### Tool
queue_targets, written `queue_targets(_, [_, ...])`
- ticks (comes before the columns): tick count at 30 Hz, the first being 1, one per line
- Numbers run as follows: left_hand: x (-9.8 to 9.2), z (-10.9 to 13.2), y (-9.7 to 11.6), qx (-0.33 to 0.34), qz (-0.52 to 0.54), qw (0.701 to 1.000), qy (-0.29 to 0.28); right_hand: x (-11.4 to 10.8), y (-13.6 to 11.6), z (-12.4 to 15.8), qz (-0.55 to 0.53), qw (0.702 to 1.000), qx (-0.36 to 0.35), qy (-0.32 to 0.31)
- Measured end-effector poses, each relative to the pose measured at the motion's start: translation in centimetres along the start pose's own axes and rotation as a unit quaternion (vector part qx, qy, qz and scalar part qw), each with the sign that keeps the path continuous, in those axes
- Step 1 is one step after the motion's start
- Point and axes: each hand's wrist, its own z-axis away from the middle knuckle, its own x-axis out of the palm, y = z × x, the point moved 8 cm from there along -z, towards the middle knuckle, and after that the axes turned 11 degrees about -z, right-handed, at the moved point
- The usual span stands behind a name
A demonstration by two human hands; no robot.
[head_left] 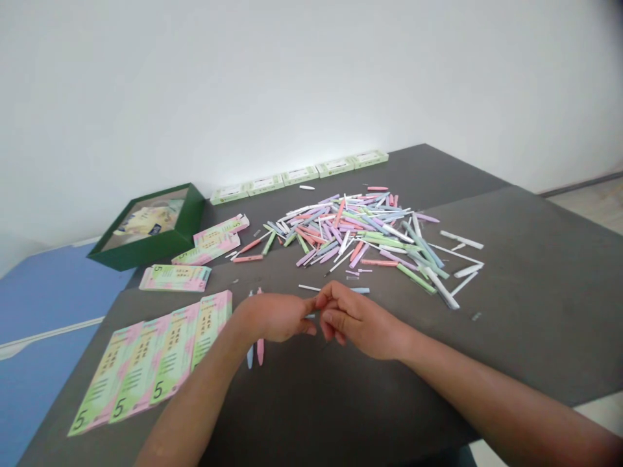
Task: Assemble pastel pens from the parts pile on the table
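On table (pixel 535 311) | pink pen (pixel 260 350) front-to-back under left hand (pixel 275 318) | right hand (pixel 357 318) touching it

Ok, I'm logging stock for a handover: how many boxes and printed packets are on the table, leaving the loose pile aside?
Pale green boxes along the wall: 5
Open dark green box: 1
Pink-and-green printed packets: 7 visible
Total: 13

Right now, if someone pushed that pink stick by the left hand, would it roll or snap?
Likely light and stiff: the pink plastic stick looks slim and straight. It looks rounded, so it may roll on the dark table.
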Motion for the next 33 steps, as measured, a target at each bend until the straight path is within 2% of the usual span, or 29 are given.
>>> queue_targets(5, [0.0,-0.1,-0.2,0.001,-0.004,1.000,0.017,-0.9,0.4,-0.3,-0.007,0.998,-0.014,0.059])
queue_targets(10, [-0.1,0.0,0.1,0.035,0.032,0.999,0.013,-0.2,0.9,-0.5,-0.114,0.993,0.007,0.027])
queue_targets(13, [-0.1,0.2,0.2,0.035,0.028,0.999,-0.002,0.0,0.7,-0.4,-0.131,0.991,0.006,0.016])
queue_targets(16, [-0.1,0.3,0.2,0.029,0.012,0.999,-0.011,-0.1,0.4,-0.2,-0.090,0.996,-0.005,0.013])
queue_targets(22, [0.3,0.1,-0.2,0.011,0.002,1.000,-0.009,-0.8,-0.4,0.4,0.113,0.991,-0.020,0.066])
queue_targets(33, [0.1,0.3,0.3,0.005,-0.004,1.000,-0.011,-0.5,-1.0,0.7,0.142,0.983,-0.064,0.099])
